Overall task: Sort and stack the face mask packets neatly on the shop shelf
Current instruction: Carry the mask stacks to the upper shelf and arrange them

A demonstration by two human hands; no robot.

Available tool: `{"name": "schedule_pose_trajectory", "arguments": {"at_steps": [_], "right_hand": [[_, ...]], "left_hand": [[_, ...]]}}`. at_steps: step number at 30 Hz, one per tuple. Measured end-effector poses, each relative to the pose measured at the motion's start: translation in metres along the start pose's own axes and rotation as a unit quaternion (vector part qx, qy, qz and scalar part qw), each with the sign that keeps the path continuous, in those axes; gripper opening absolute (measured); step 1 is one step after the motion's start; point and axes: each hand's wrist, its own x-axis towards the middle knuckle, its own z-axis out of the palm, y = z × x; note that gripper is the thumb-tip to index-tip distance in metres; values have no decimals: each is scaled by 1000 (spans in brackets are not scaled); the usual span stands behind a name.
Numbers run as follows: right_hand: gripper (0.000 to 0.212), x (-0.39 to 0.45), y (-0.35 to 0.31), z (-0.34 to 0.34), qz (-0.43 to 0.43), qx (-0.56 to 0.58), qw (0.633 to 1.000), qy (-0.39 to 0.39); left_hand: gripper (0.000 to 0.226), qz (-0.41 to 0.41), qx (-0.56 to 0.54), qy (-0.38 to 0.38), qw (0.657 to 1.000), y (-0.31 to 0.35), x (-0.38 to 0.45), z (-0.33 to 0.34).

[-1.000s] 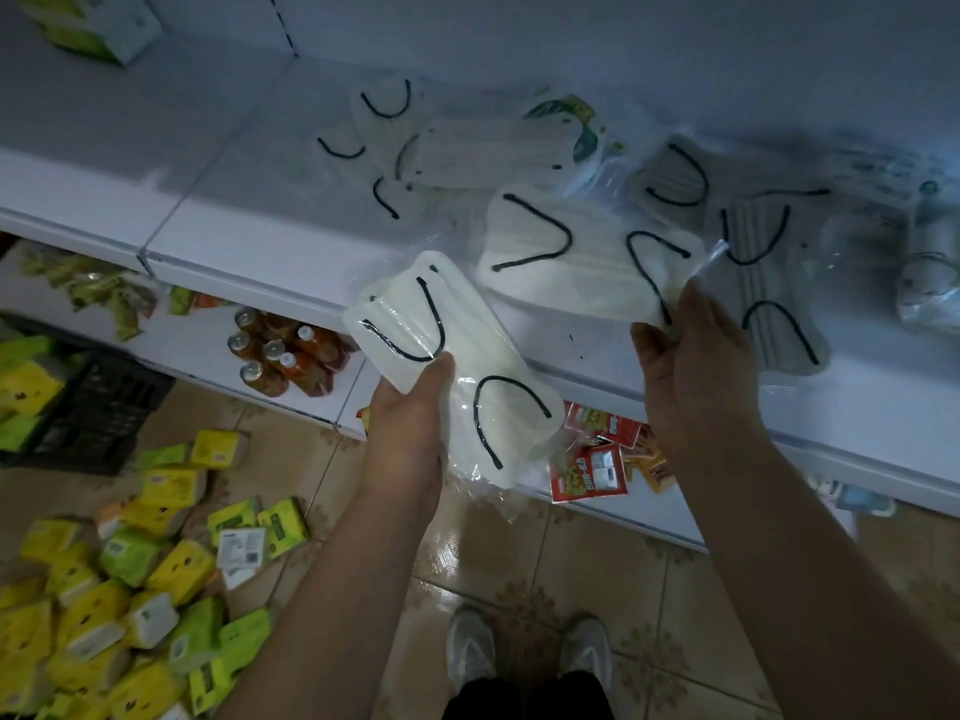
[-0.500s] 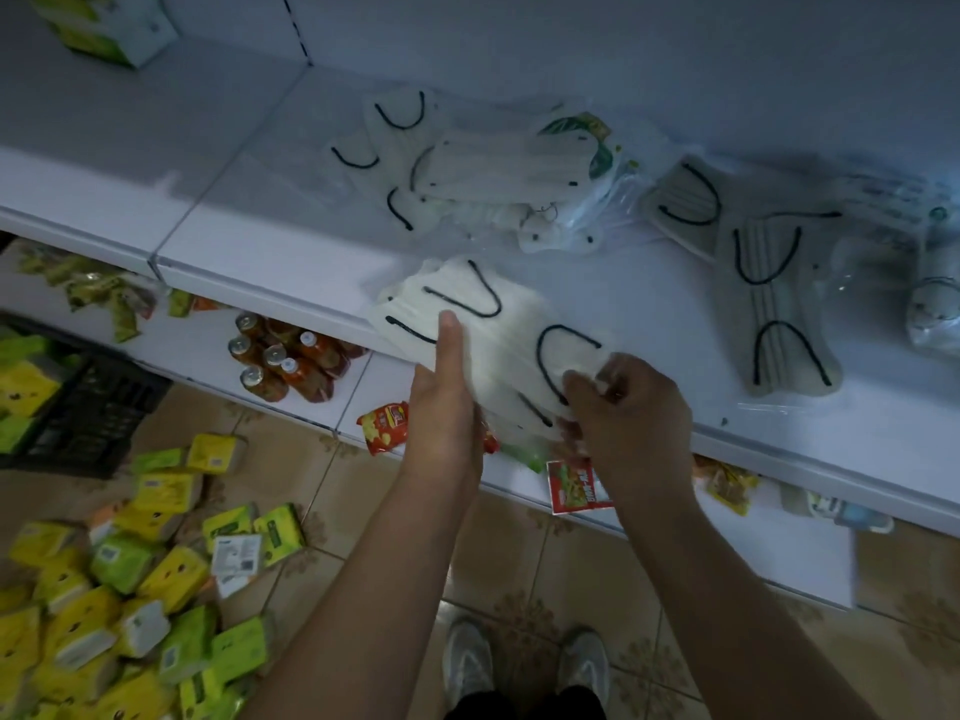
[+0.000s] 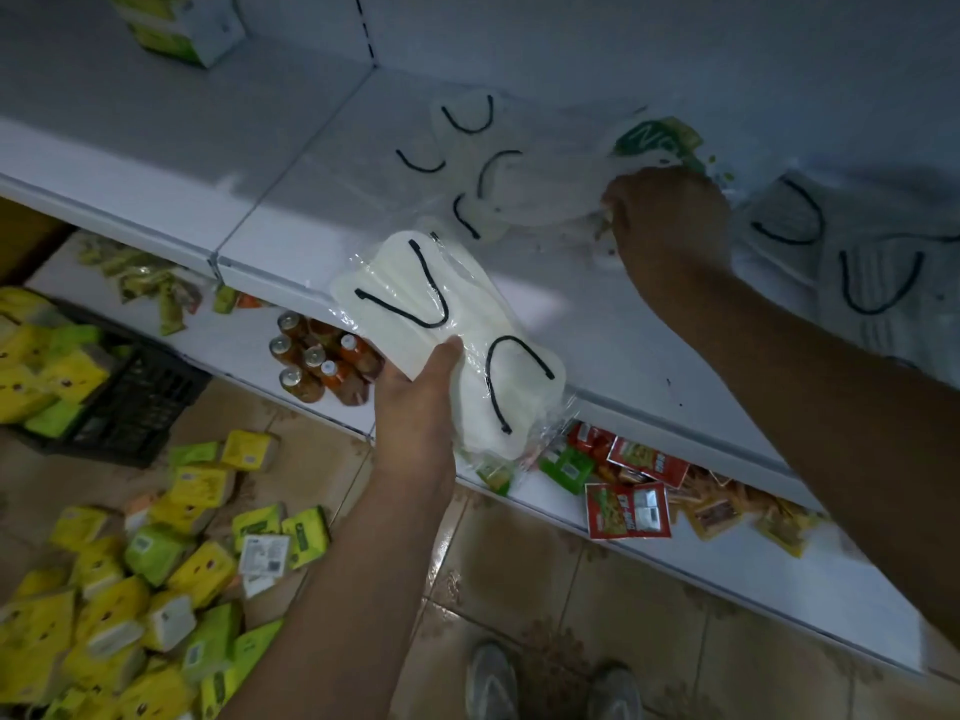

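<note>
My left hand (image 3: 415,402) grips a stack of clear packets of white face masks with black ear loops (image 3: 441,324), held just over the front edge of the white shelf (image 3: 322,163). My right hand (image 3: 670,215) reaches farther back on the shelf and closes on a pile of mask packets (image 3: 524,184), next to one with a green label (image 3: 654,140). More mask packets (image 3: 862,272) lie flat on the shelf to the right of that hand. The right hand's fingers are hidden under the plastic.
A green-and-white box (image 3: 182,23) stands at the shelf's back left. The lower shelf holds small bottles (image 3: 322,361) and red snack sachets (image 3: 628,506). Yellow and green packs (image 3: 130,579) litter the tiled floor beside a black crate (image 3: 135,407).
My right hand let go of the packets in my left hand and moved up and back to the pile on the shelf. The left hand kept its stack, now lower.
</note>
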Motion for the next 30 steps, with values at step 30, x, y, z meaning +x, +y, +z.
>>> {"name": "schedule_pose_trajectory", "arguments": {"at_steps": [30], "right_hand": [[23,29,-118,-21,79,244,954,153]], "left_hand": [[12,13,-56,40,998,40,42,-54]]}}
